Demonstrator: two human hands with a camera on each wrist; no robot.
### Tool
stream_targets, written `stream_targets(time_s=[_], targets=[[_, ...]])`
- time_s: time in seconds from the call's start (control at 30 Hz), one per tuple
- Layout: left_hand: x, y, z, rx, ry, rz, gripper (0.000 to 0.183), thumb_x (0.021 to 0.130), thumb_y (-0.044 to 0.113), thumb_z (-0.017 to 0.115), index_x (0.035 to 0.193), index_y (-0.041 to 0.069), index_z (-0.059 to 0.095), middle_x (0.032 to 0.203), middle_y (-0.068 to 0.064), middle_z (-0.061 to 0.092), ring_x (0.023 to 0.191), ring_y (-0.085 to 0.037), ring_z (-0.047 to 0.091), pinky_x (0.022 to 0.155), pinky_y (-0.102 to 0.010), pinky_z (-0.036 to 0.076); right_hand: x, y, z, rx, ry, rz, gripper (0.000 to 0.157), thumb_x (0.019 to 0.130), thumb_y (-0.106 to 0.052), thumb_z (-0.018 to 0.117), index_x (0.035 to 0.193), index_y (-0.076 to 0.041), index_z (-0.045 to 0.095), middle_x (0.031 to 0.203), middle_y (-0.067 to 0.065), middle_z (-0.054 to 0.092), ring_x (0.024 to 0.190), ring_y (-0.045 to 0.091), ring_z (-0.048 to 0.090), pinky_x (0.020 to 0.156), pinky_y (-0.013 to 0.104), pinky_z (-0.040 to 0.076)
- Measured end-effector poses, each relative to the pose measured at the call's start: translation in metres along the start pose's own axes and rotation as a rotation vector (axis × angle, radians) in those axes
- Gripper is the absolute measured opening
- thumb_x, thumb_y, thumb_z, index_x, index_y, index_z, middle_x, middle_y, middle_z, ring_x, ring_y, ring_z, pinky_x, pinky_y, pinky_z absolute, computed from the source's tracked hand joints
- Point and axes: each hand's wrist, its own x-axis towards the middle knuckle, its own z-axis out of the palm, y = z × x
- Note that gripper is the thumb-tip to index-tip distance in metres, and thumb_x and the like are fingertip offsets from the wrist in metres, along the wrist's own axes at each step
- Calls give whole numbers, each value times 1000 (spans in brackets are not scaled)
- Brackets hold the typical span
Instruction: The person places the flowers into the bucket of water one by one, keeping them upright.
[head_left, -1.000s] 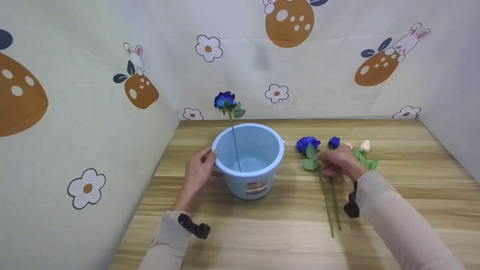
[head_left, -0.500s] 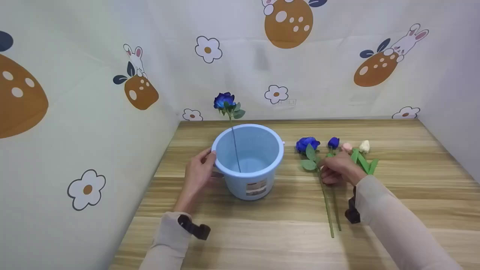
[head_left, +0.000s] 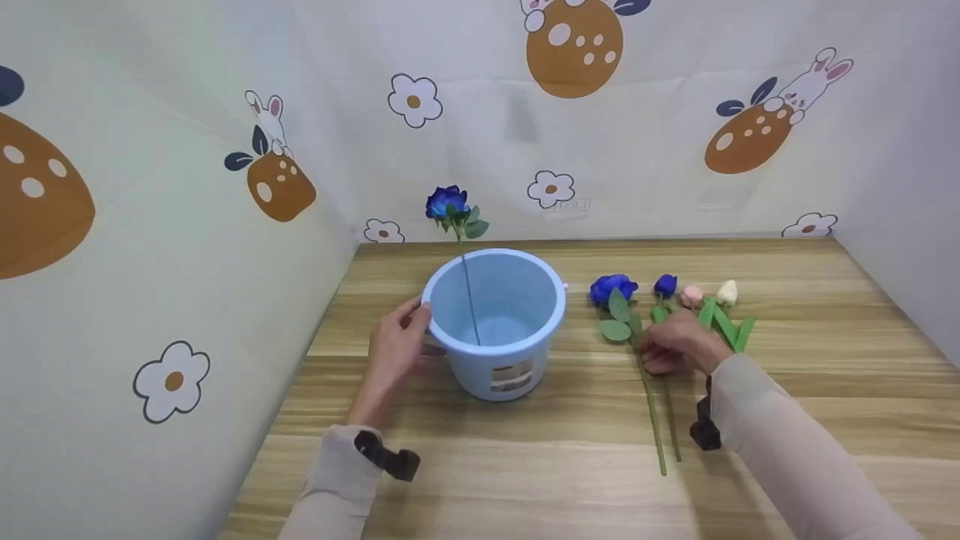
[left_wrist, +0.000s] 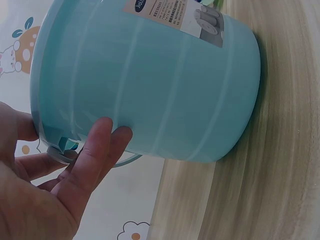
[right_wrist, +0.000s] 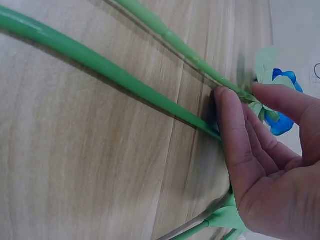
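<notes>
A light blue plastic bucket [head_left: 517,371] stands upright on the table. My left hand [head_left: 397,341] holds it at its left rim, thumb on the edge; in the left wrist view, fingers [left_wrist: 95,155] lie along the outer wall by the handle joint. A blue rose [head_left: 448,202] leans inside the bucket, its bloom above the rim. My right hand [head_left: 679,341] is low over the table, pinching the leafy stem of a second blue rose [head_left: 613,289] just below its leaves. In the right wrist view that stem [right_wrist: 195,59] runs between thumb and fingers.
Right of that rose lie a dark blue bud flower [head_left: 665,285], a pink flower [head_left: 691,295] and a white flower [head_left: 727,292] with green leaves. My right hand partly covers their stems. A patterned cloth wall [head_left: 480,135] borders the table's [head_left: 525,465] back and left.
My right hand has drawn slightly toward me and settled at the blue rose's stem, uncovering the pink flower. The left hand and bucket have stayed put.
</notes>
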Motion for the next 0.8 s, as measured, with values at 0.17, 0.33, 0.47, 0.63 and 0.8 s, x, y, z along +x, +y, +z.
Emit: stream_targets(time_s=[0.17,0.33,0.47,0.63,0.8], targets=[[0,0,-1,-5,-9,-13,50,109,32,53,153,8,56,126,-24,70,91,-36,78,69,-36,69,0,1,2,-31,11,-1,7,90,-5,76,84,-1,76,65,4,72,55,12,72,60,28,66],[-1,1,-2,-7,-31,-30,51,110,33,51,155,9,53,130,-23,68,96,-35,77,73,-37,69,-1,2,4,-37,14,-2,7,89,-5,77,84,-1,76,65,5,71,55,12,71,60,29,66],[-1,0,-2,-15,-30,-20,50,110,32,52,154,8,54,127,-25,69,88,-35,79,70,-38,69,-1,3,6,-41,15,-1,8,88,-4,77,82,1,76,63,4,70,55,13,71,58,29,66],[-1,-1,-1,-13,-31,-6,49,110,32,53,153,9,56,123,-24,70,85,-35,79,69,-39,69,-1,3,8,-58,17,5,10,88,-4,77,79,1,76,62,4,70,54,13,70,56,29,66],[-2,-1,-1,-20,-32,-21,49,111,32,52,154,10,55,125,-24,69,90,-38,79,71,-39,69,-2,2,9,-77,28,11,12,88,-5,76,77,1,75,60,3,69,52,12,69,54,28,65]])
